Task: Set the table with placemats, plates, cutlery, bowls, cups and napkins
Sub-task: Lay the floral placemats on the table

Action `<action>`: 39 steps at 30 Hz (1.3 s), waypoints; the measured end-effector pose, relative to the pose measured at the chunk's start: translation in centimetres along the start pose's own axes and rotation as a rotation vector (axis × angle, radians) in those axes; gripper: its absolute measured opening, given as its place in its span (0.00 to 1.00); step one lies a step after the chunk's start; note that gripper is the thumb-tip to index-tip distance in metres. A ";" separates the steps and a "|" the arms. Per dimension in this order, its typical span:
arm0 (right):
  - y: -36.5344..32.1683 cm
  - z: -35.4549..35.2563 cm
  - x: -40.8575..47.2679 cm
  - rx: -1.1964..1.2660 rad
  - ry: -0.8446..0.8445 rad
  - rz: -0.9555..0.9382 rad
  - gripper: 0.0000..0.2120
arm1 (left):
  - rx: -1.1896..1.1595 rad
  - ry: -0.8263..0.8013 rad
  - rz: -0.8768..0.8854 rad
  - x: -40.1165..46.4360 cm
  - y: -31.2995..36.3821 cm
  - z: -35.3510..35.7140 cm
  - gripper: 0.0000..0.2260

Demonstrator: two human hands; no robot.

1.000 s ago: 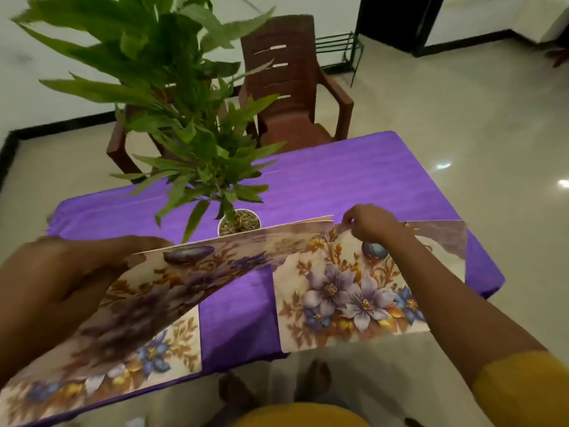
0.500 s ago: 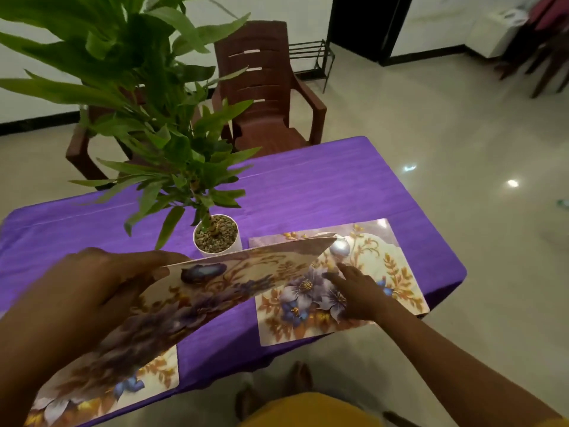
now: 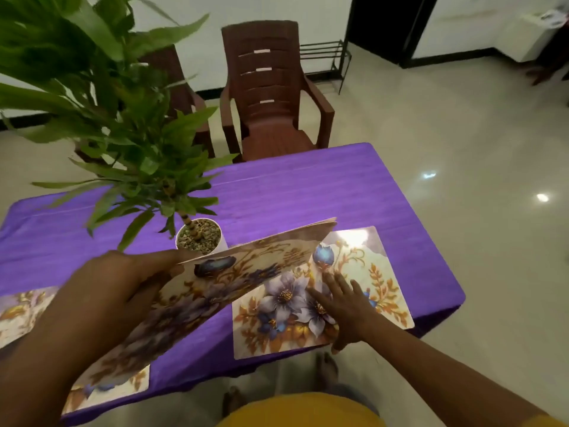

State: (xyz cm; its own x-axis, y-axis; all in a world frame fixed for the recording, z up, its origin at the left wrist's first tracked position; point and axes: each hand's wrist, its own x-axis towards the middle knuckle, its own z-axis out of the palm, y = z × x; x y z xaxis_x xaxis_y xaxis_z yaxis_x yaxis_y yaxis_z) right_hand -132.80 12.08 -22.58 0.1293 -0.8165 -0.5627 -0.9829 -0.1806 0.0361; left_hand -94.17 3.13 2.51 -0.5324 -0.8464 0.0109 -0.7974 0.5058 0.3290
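While the left hand (image 3: 104, 291) grips spare placemats (image 3: 191, 300), the flat right hand (image 3: 345, 306) presses one placemat (image 3: 381, 288).

We counted one table (image 3: 308, 192) under a purple cloth and two brown plastic chairs (image 3: 271, 97) behind it. One potted plant (image 3: 199, 238) stood on the cloth. Of floral placemats we made out at least three: one flat on the right (image 3: 381, 282), one flat at the left (image 3: 18, 312), and a held stack (image 3: 215, 291) whose number we could not tell. Two hands showed, left (image 3: 107, 291) and right (image 3: 348, 306).
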 end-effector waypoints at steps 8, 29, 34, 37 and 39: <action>3.7 0.3 0.8 0.039 0.093 -0.113 0.62 | 0.020 0.054 -0.178 -0.5 5.3 3.0 0.20; 3.8 1.1 0.9 0.025 0.137 -0.166 0.58 | 0.043 0.160 -0.391 -1.8 8.0 4.7 0.16; 3.7 1.1 1.0 0.011 0.139 -0.171 0.56 | 0.058 0.156 -0.391 -2.1 8.5 4.4 0.15; 3.9 0.8 1.1 0.019 0.149 -0.190 0.55 | 0.083 0.165 -0.392 -2.2 8.3 4.3 0.14; 4.0 0.8 1.2 0.024 0.146 -0.195 0.52 | 0.061 0.184 -0.388 -2.3 8.5 4.2 0.17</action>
State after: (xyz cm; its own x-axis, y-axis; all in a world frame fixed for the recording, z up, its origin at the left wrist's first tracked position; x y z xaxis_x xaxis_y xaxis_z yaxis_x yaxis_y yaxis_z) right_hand -136.71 10.76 -23.75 0.3331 -0.8384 -0.4315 -0.9400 -0.3313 -0.0821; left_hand -100.93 10.11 1.28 -0.1350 -0.9886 0.0673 -0.9466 0.1487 0.2859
